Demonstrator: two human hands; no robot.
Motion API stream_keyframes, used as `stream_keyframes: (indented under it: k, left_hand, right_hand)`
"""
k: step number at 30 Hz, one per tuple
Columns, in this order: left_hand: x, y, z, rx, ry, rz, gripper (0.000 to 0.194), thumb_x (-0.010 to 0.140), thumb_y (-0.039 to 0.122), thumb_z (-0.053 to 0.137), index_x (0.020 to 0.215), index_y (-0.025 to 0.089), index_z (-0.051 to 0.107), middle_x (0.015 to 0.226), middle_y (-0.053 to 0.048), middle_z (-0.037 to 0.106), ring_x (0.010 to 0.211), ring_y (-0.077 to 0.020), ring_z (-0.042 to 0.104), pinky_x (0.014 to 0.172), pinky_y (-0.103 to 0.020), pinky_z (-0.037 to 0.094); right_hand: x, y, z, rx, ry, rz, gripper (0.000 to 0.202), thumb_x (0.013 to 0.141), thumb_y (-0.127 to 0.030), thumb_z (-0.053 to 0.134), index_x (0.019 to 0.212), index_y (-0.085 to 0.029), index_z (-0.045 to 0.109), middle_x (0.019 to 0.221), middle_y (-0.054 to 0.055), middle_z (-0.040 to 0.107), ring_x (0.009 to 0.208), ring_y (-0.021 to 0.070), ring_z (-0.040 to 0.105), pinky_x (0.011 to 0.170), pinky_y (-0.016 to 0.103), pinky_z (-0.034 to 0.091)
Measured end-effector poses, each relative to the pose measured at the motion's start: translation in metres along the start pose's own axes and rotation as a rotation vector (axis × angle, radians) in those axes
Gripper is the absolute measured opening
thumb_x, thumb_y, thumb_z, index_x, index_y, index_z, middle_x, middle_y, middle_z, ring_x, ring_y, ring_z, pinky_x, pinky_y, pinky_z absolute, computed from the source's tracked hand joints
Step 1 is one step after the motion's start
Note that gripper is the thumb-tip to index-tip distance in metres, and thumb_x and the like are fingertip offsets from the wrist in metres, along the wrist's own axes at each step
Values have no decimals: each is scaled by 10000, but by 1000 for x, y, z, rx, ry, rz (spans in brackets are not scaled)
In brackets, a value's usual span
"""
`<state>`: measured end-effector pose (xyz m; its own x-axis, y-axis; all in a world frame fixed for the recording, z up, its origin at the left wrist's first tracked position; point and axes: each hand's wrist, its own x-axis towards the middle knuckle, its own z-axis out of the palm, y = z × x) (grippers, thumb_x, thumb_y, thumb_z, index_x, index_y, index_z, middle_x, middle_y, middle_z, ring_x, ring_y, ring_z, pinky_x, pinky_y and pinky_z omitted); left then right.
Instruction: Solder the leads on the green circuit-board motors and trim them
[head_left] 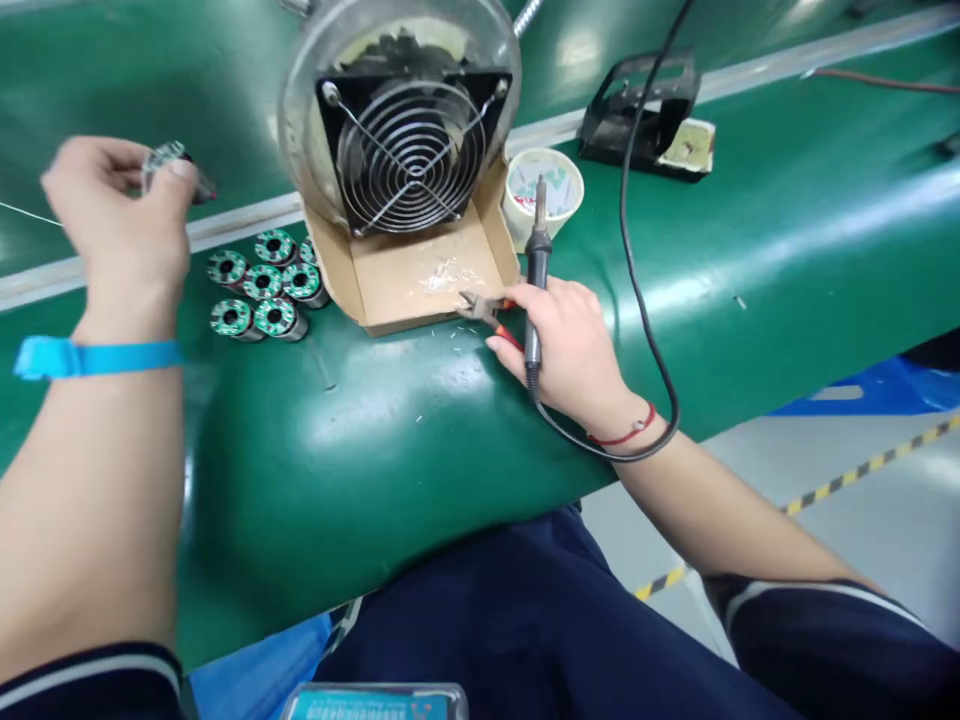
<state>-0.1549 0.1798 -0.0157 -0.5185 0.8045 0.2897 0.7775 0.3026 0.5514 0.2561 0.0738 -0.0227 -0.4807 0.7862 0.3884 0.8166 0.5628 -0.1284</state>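
Observation:
My left hand is raised at the left, fingers closed around a small motor part; it is blurred, with a green-white face and a dark end. Below and right of that hand stand several similar motor parts, cylinders topped with round green circuit boards. My right hand holds two tools at once. Red-handled diagonal cutters point left from its fingers, jaws at the front edge of a cardboard tray. A soldering iron rises tip-up across the same hand, its cord looping over the wrist.
Small pale clippings lie in the tray and beside it. Behind the tray stands a fan with a wire guard. Right of it are a tape roll and a black iron stand with a sponge, all on a green bench.

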Motion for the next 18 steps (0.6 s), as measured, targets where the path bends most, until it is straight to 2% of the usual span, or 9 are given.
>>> stream_keyframes:
  k: [3,6,8,10,12,14,16,18]
  left_hand:
    - [28,-11,12,58,19,-192,377,851,206,811,1177,47,709,874,43,580,736,-17,432,792,-229,475]
    - [30,-23,4,80,-34,-299,444,778,139,842,1183,37,691,891,42,585,842,-50,515,905,-266,487]
    - [20,-30,-9,78,-35,-314,626,732,73,844,1314,54,616,1085,19,638,1068,-106,571,1067,-314,456]
    - [4,-33,-23,19,-56,-269,790,737,-35,771,1462,87,483,1324,-18,618,1268,-141,539,1156,-329,412]
    - [-16,-33,-36,-90,-180,-193,792,758,-120,656,1485,121,456,1396,-37,620,1264,-123,568,1049,-257,478]
    - [-35,-30,-45,-200,-368,-127,731,756,-122,639,1427,149,535,1362,-29,666,1117,-93,631,825,-164,504]
    - [-48,-25,-48,-253,-506,-89,655,772,-29,714,1386,170,600,1327,-7,690,944,-59,630,713,-141,486]
    - [-54,-19,-48,-259,-575,-75,579,784,95,787,1341,161,647,1152,24,720,773,-25,557,660,-149,468]
  right_hand:
    - [3,8,0,80,148,29,375,1056,-436,483,1247,-155,642,1092,130,746,1019,292,683,896,441,528]
    - [4,16,-2,159,179,129,357,1066,-407,481,1296,-205,664,985,85,776,813,238,700,783,402,534]
    - [2,19,-2,277,160,233,430,1059,-466,493,1400,-240,628,1000,78,784,763,228,712,770,407,560]
    - [-3,21,0,414,147,336,523,1052,-516,497,1512,-272,551,1033,71,782,790,233,733,807,427,591]
    - [-6,23,2,514,160,370,559,1045,-519,513,1562,-306,500,1144,71,768,910,247,755,892,455,603]
    - [-8,24,4,551,178,343,537,1042,-492,530,1557,-340,506,1291,75,728,1054,265,748,979,477,590]
    - [-7,24,4,546,189,297,516,1035,-469,546,1539,-356,524,1338,84,707,1130,280,731,1013,476,578]
    - [-5,23,4,518,183,270,506,1032,-454,547,1524,-337,535,1297,103,716,1169,289,715,1021,478,574]
